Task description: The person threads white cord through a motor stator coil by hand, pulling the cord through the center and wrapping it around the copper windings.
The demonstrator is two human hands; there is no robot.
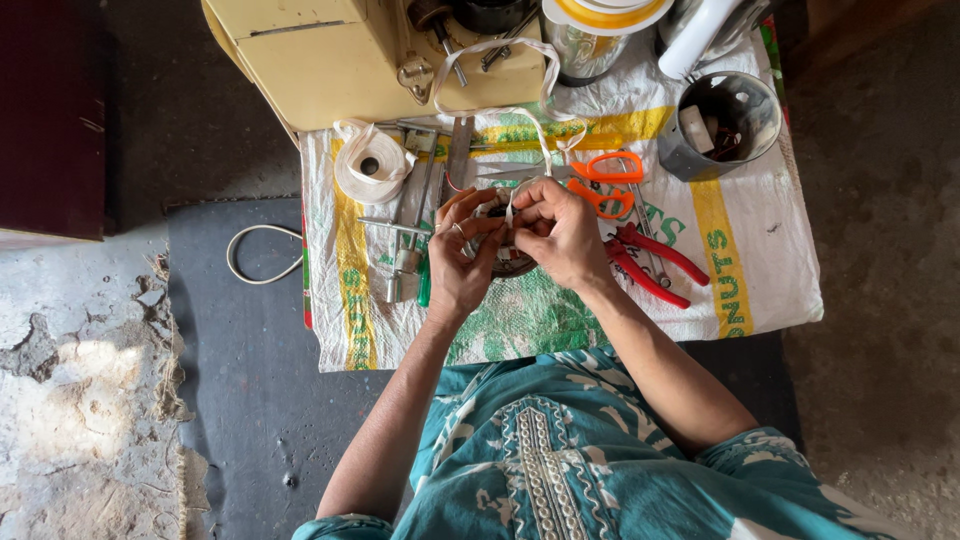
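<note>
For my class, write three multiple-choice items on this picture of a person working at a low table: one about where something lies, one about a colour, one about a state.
1. Where does the roll of white tape lie?
A. left of the hands
B. inside the metal cup
C. on the floor

2. What colour are the scissors' handles?
A. blue
B. orange
C. black

3. How is the white strip held?
A. loose on the cloth
B. pinched between both hands
C. wound on the pliers

Answers:
1 A, it rests on the woven cloth beside the tools.
2 B, orange loops show beyond the right hand.
3 B, left hand and right hand meet on it.
</note>
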